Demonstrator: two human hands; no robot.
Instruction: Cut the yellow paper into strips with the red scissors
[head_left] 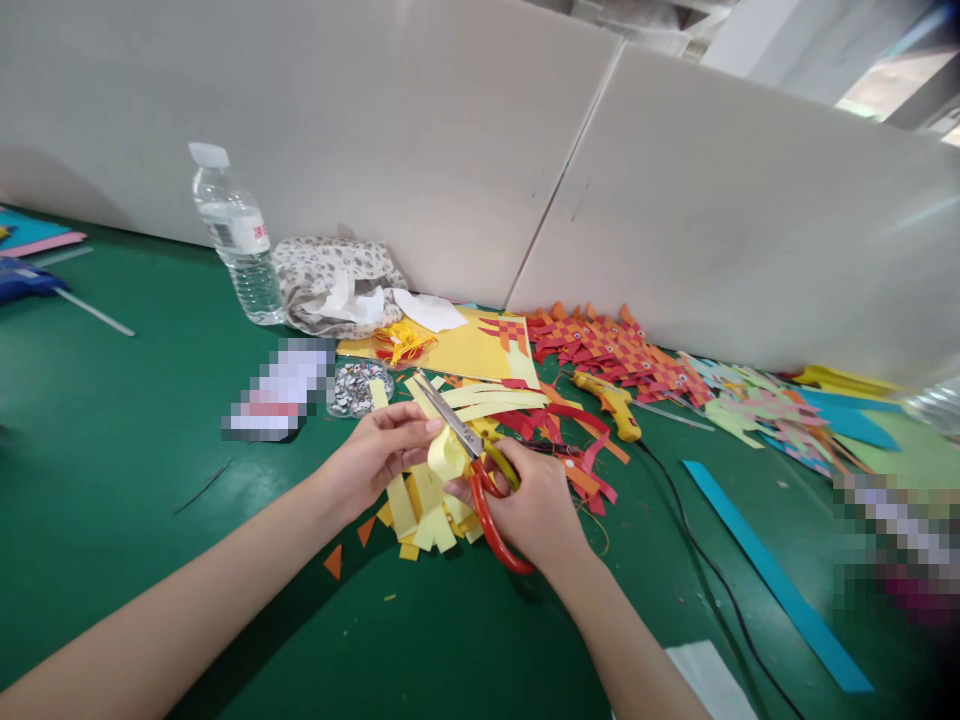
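Note:
My right hand (pixel 534 510) grips red-handled scissors (pixel 480 470), their blades pointing up and left. My left hand (pixel 379 450) pinches a pale yellow paper piece (pixel 445 455) at the blades. Under both hands lies a heap of pale yellow paper strips (pixel 420 510). More yellow strips (pixel 487 400) fan out just behind the scissors. Red and orange paper scraps (pixel 570 440) lie right of the hands.
On the green table (pixel 135 440) stand a water bottle (pixel 236 240), a patterned cloth (pixel 334 280), a dish of wiggle eyes (pixel 358 388), a yellow glue gun (pixel 611 400) with black cord, woven paper fish (pixel 615 350), a blue strip (pixel 772 575). Cardboard walls stand behind.

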